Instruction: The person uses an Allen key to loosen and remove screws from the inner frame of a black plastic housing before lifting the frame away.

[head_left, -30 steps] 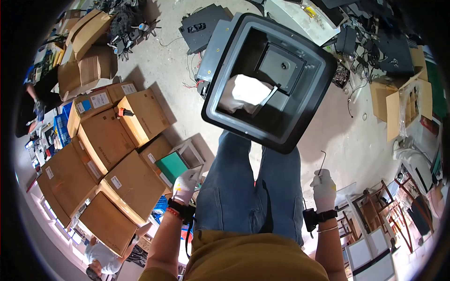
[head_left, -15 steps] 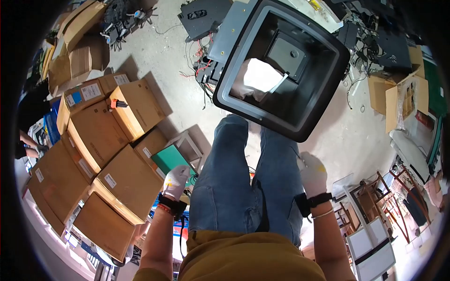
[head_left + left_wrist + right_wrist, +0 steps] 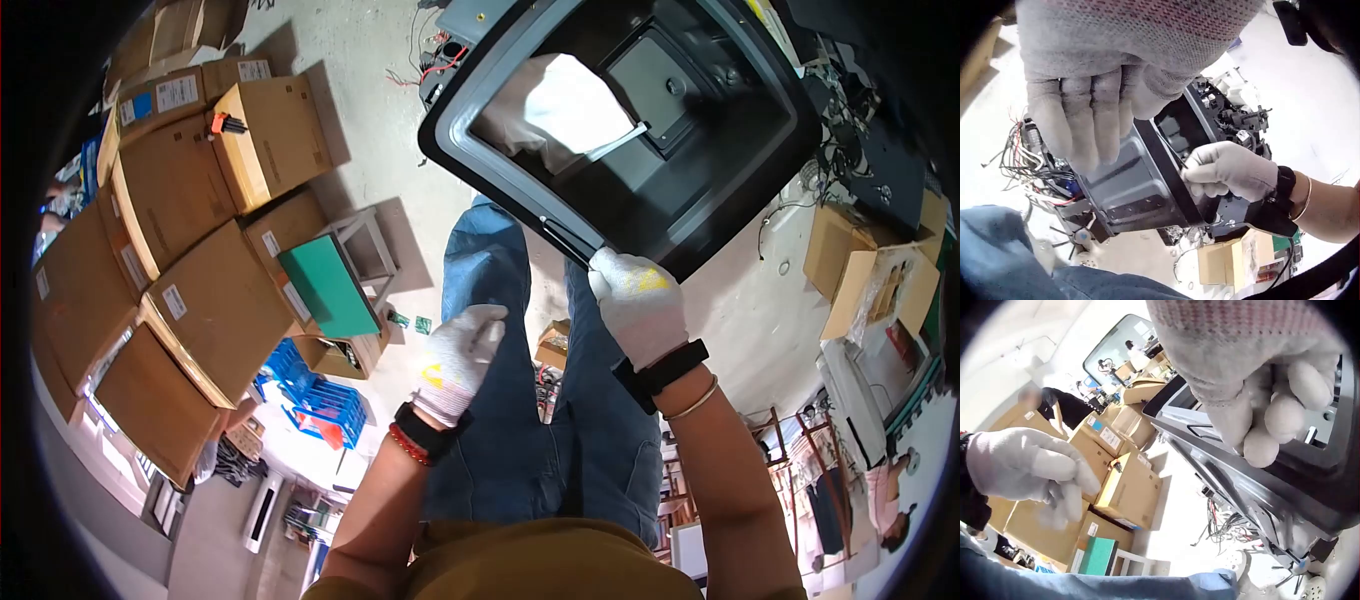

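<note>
My gloved right hand pinches a thin dark L-shaped hex key at the near edge of a large black bin-like housing. In the left wrist view the hex key runs out from the curled fingertips of that hand along the rim. My gloved left hand hangs above my thigh, short of the housing, with nothing in it. Its fingers lie fairly straight in the left wrist view. Inside the housing sits a white cloth-like bundle, beside a square panel.
Several cardboard boxes are stacked on the left, beside a green-topped stool. Loose wires hang below the housing. An open carton stands on the right. Another person is behind the boxes.
My right hand has moved forward to the housing's near rim with the hex key. The left hand has come up and inward over my thigh. The housing appears larger and nearer.
</note>
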Available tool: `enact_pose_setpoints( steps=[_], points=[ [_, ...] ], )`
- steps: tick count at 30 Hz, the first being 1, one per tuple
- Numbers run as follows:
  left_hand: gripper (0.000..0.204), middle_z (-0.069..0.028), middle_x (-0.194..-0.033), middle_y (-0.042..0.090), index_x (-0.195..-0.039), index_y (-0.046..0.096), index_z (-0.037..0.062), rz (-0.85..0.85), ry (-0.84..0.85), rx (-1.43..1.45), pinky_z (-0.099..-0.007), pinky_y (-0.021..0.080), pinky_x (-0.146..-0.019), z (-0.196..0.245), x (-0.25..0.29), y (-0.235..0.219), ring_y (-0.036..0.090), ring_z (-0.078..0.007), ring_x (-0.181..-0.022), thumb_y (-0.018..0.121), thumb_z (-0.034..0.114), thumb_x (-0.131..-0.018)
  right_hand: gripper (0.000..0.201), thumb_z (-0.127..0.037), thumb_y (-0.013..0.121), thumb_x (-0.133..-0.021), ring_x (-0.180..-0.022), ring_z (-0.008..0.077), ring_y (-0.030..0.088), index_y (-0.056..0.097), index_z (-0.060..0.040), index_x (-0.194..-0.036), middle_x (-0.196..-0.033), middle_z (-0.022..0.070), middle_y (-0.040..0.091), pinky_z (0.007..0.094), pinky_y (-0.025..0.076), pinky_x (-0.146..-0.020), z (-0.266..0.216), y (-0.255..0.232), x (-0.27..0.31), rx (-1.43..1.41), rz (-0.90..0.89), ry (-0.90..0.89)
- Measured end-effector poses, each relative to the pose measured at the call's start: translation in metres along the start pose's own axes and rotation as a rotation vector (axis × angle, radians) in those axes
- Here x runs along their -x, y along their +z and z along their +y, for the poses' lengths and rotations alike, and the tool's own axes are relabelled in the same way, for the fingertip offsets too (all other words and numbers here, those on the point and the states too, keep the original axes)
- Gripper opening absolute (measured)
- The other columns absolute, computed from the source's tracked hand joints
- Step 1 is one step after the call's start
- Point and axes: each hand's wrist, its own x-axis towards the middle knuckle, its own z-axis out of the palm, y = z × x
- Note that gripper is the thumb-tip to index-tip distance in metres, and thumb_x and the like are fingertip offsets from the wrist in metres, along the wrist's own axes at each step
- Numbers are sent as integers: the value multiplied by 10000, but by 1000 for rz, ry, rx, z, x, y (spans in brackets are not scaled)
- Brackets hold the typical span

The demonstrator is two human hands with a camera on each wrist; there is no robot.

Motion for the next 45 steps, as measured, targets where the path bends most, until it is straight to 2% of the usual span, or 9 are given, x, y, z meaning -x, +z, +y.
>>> enact_pose_setpoints(
  steps=[8, 11, 13, 25, 31, 33, 39, 41, 45],
  points=[
    [208, -134, -945, 721, -1134, 679, 34, 19, 61, -135, -298, 541, -767, 5, 9, 40, 707, -203, -858, 643, 92, -937, 114, -177, 592, -906, -776, 326, 658, 594, -66, -931, -767, 118, 639, 430, 530, -690, 9, -16, -17, 124, -144, -151],
    [206, -150, -969, 724, -1131, 680, 34, 22, -74, -50, -309, 545, -763, -1, 10, 39, 712, -239, -855, 642, 96, -938, 97, -164, 584, -903, -785, 339, 661, 597, -69, -920, -776, 124, 649, 446, 528, -691, 11, -15, -23, 127, -172, -153],
    [185, -183, -980, 711, -1073, 688, 44, 77, -45, -27, -390, 548, -787, -7, 11, 40, 691, -359, -918, 656, 141, -919, 90, -158, 579, -902, -792, 344, 663, 599, -71, -915, -781, 128, 654, 453, 528, -693, 15, -13, -24, 140, -208, -137],
    [172, -178, -925, 717, -1053, 690, 63, 228, -53, -95, -414, 554, -765, 5, 39, 60, 688, -381, -881, 664, 154, -909, 111, -123, 538, -889, -766, 323, 693, 641, -83, -902, -764, 121, 683, 436, 550, -690, 12, -33, -60, 372, -234, -373],
    [161, -180, -895, 713, -1047, 692, 76, 272, -79, 28, -424, 555, -730, 5, 62, 79, 690, -371, -848, 655, 164, -917, 85, -97, 583, -856, -838, 318, 688, 629, -87, -927, -788, 112, 679, 439, 548, -744, 0, -45, -77, 553, -454, -406],
    [178, -160, -849, 700, -1086, 675, 33, 213, -92, -25, -352, 532, -681, 0, 64, 76, 691, -278, -744, 630, 127, -941, 111, -100, 589, -856, -838, 311, 684, 636, -88, -956, -797, 108, 682, 429, 546, -737, 4, -43, -84, 591, -469, -432],
    [163, -145, -848, 705, -1085, 677, 29, 308, -90, 114, -309, 523, -671, -5, 51, 60, 691, -221, -738, 640, 72, -932, 86, -118, 595, -862, -726, 275, 625, 678, -105, -849, -714, 82, 637, 411, 504, -675, 8, -53, -121, 538, -266, -862],
    [164, -176, -855, 706, -1053, 684, 72, 300, -103, 106, -422, 554, -711, -6, 51, 56, 697, -356, -812, 660, 140, -905, 43, -130, 650, -836, -751, 290, 604, 672, -94, -824, -747, 107, 621, 404, 490, -700, 4, -60, -140, 461, -177, -1132],
    [149, -163, -802, 701, -1030, 695, 88, 330, -128, 21, -426, 553, -702, -17, 51, 50, 696, -349, -788, 669, 150, -897, 98, -171, 686, -841, -779, 314, 599, 665, -82, -808, -805, 117, 622, 419, 493, -729, -7, -52, -170, 387, -399, -1002]
  ],
)
